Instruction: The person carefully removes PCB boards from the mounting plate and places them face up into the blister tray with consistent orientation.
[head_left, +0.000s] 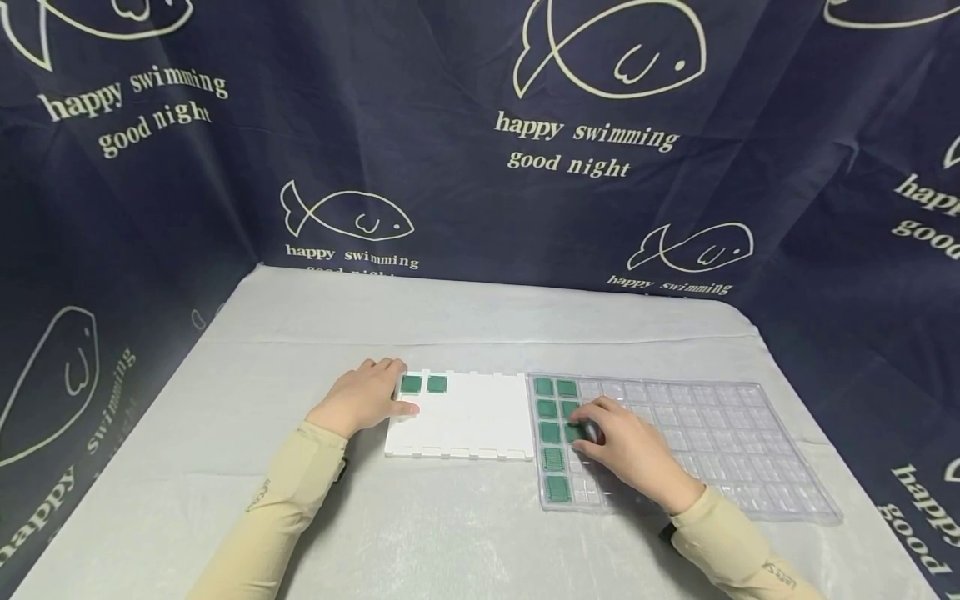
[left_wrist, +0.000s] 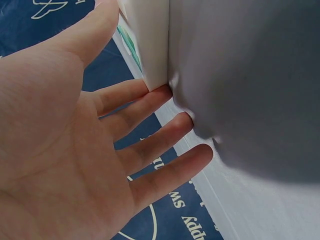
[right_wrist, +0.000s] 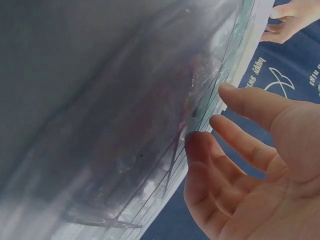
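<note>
My left hand (head_left: 358, 402) rests at the left edge of a flat white board (head_left: 468, 421), its thumb lying over the top. In the left wrist view the other fingers (left_wrist: 155, 145) are fairly straight, some touching the board's side. Two green square pieces (head_left: 437, 384) sit in the board's far left corner. My right hand (head_left: 633, 450) reaches over a clear compartment tray (head_left: 645, 381), thumb and fingertips at a green square (head_left: 574, 432) in its second column. The right wrist view shows a gap between thumb and forefinger; the square's contact with the fingertips is unclear.
More green squares (head_left: 550, 432) fill the tray's left column and part of the second. The tray stands close to the board's right edge, on a pale cloth-covered table (head_left: 450, 533). A dark blue fish-print curtain (head_left: 465, 167) hangs behind and at both sides.
</note>
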